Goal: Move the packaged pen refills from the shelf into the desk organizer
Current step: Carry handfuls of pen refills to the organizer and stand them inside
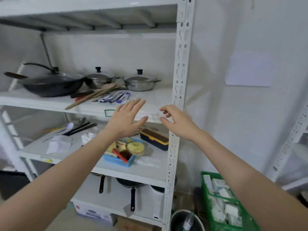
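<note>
Centre of the frame, both hands up at the shelf [150, 99] — reach phase, nothing picked yet; left hand [127, 120] is flat w/ fingers spread wide, fingertips just short of the packaged pen refills [115, 97], not touching; right hand [178, 122] hangs a bit to the right, fingers loosely curled, thumb and index apart, holding nothing. Refills sit in a fanned pile, clear sleeves w/ blue-and-white print, mid-frame on the middle tier, just right of the wooden spoons [93, 95] whose handles run down-left; one handle looks to lie against the pile's left edge, can't tell if it overlaps. Behind them, a steel pot [140, 81] and, further left, the wok [51, 84]. Desk organizer — not in view anywhere, so the drop-off spot is unknown from here.

Next move, as I read it: left hand goes a touch further up-left, comes down on the pile and closes round the sleeves; they look thin and slippery, so they may slide apart — right hand could come in to square the stack; watch the spoons don't get dragged off the edge.
</note>
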